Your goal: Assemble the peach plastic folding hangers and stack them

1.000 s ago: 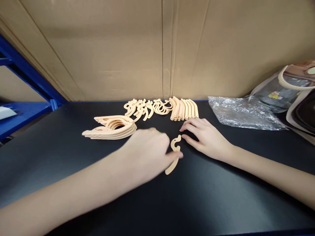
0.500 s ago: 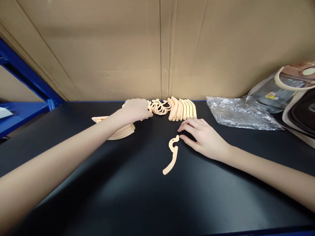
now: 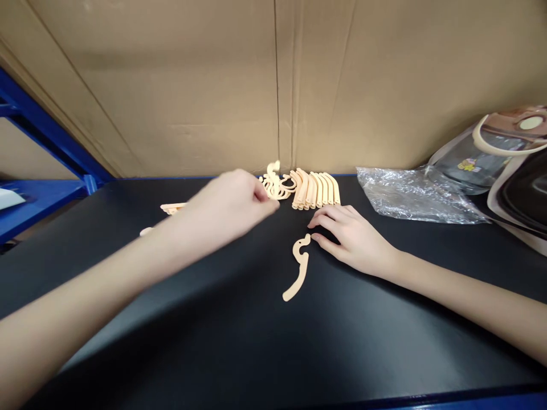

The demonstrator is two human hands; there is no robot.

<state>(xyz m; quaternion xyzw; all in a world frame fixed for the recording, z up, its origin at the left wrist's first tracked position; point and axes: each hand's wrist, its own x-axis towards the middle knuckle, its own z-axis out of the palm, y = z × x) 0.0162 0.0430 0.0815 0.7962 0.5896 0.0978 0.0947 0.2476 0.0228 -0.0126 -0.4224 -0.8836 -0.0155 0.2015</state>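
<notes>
My left hand (image 3: pixel 245 202) is closed in a pinch at the back of the black table, blurred by motion. A cream plastic hanger hook (image 3: pixel 273 167) rises from its fingertips, in front of a pile of similar curled hooks (image 3: pixel 287 185). My right hand (image 3: pixel 348 239) rests on the table with thumb and fingers apart, holding nothing. By its thumb tip lies a hook joined with a curved hanger arm (image 3: pixel 297 280). More hanger arms (image 3: pixel 316 189) stand in a row behind it. My left forearm hides most of the pieces (image 3: pixel 171 208) at the left.
A crumpled clear plastic bag (image 3: pixel 410 193) lies at the right back, beside a transparent bag with a beige handle (image 3: pixel 474 151) and a dark object (image 3: pixel 523 193). Cardboard (image 3: pixel 192 85) walls the back. A blue metal frame (image 3: pixel 51 134) stands left.
My left hand has come nearer and a little right from the pile, with a hook now showing at its fingertips. My right hand and the joined piece stay in place.
</notes>
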